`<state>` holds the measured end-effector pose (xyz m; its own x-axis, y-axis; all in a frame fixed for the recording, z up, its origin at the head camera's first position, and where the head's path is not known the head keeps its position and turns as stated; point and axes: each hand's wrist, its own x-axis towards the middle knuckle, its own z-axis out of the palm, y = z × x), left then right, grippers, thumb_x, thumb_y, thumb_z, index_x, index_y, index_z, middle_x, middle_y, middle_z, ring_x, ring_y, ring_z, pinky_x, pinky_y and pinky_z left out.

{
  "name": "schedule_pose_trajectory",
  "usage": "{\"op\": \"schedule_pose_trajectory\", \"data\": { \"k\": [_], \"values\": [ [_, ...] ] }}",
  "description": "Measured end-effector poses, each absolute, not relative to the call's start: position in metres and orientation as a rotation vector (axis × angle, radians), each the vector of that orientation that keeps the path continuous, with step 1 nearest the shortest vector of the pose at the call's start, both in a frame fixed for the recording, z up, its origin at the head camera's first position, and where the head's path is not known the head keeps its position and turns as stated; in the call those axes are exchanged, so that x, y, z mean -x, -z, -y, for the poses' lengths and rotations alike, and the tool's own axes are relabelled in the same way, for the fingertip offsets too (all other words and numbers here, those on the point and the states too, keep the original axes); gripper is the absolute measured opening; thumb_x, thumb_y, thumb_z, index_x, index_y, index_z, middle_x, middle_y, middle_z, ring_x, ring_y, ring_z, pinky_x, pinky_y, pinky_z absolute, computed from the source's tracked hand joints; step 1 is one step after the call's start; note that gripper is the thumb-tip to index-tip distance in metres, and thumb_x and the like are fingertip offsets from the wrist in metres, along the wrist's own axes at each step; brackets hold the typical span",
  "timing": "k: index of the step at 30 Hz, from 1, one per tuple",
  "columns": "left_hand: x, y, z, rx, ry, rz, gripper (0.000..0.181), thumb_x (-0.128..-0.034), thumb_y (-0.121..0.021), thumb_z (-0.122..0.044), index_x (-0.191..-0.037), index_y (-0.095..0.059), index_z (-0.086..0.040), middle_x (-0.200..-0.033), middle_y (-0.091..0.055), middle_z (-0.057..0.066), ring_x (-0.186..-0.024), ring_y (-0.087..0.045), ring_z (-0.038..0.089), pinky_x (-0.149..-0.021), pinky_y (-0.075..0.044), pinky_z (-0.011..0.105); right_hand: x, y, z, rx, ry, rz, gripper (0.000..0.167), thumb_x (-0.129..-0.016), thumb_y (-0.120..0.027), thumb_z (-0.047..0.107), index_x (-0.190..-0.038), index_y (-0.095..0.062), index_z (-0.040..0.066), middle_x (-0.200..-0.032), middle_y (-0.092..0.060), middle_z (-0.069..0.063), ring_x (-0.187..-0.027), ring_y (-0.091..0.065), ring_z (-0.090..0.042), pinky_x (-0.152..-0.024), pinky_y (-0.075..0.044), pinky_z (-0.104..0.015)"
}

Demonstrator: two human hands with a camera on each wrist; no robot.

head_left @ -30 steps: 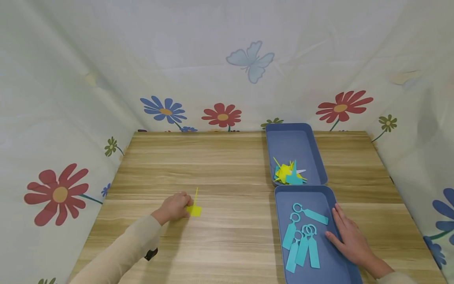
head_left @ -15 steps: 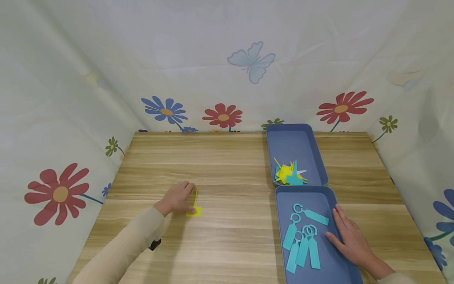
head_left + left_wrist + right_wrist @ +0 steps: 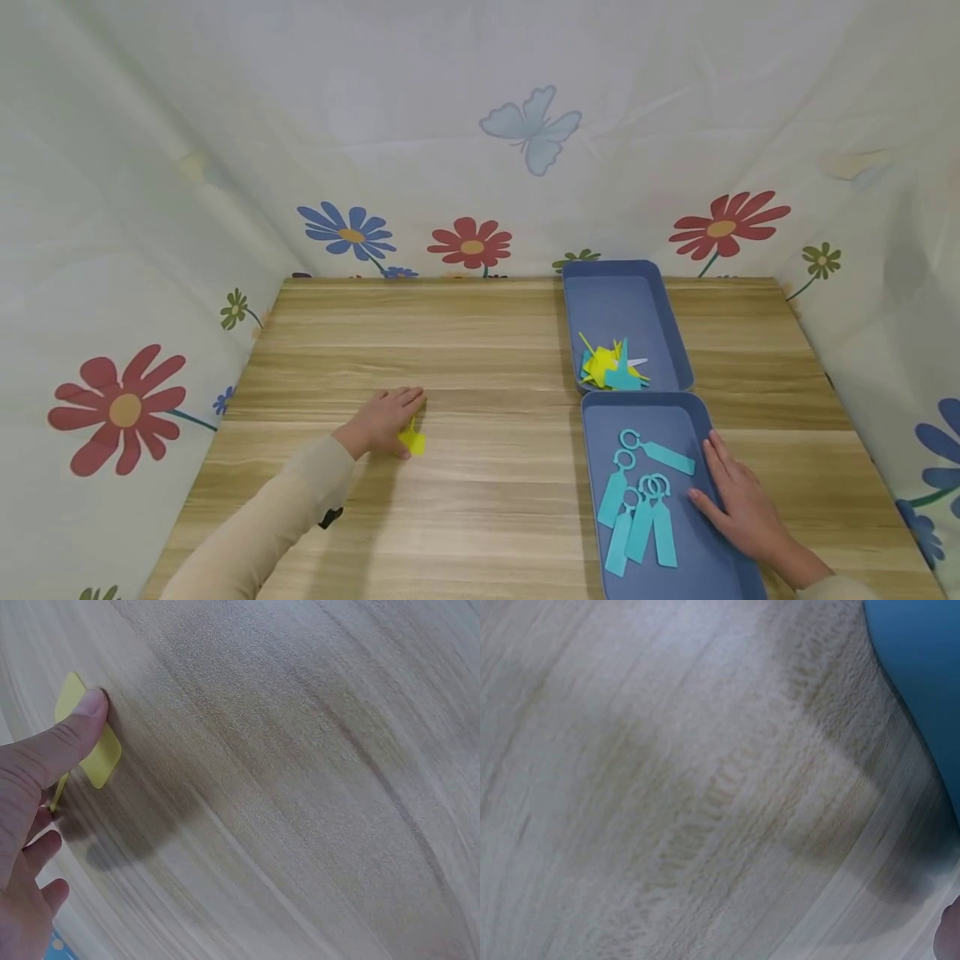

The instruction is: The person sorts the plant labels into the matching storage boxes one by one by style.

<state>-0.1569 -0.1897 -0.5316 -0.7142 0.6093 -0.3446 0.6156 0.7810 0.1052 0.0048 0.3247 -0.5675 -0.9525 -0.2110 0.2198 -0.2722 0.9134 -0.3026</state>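
In the head view my left hand (image 3: pixel 381 423) lies over a yellow plant label (image 3: pixel 413 439) on the table, its fingers reaching forward across the stem. The left wrist view has the thumb (image 3: pixel 79 724) across the label's flat plate (image 3: pixel 105 759); the index finger is mostly hidden behind the thumb. Over on the right, my right hand (image 3: pixel 744 502) rests with straight fingers along the right rim of the near blue tray (image 3: pixel 708 575). Several turquoise ring-topped tags (image 3: pixel 663 533) lie inside that tray. Only a fingertip (image 3: pixel 949 934) of this hand shows in the right wrist view.
Behind the near tray stands a second blue tray (image 3: pixel 611 300) holding a small heap of yellow, turquoise and white labels (image 3: pixel 611 367). The wooden table (image 3: pixel 480 517) is bordered by a white flower-patterned curtain (image 3: pixel 420 142) at the back and sides.
My left hand loosened its fingers from the yellow label, then shifted slightly right over it, covering more of the stem. The right hand and both trays stayed in place.
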Motion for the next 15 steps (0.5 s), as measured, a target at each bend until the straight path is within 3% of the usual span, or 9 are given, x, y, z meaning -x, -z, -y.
{"op": "schedule_pose_trajectory", "data": {
  "k": [15],
  "values": [
    [0.171,0.536,0.178,-0.916,0.079,-2.655,0.091,-0.0483,-0.083,-0.043,-0.120,-0.042,-0.006,-0.119,-0.042,0.008,-0.111,-0.042,0.028,-0.095,-0.033,0.048,-0.005,0.569,-0.325,-0.373,-0.491,2.890,0.071,-0.083,-0.059,0.027,-0.136,-0.025,-0.005,-0.149,-0.010,-0.011,-0.130,0.005,0.007,-0.103,0.011,-0.009]
  ]
}}
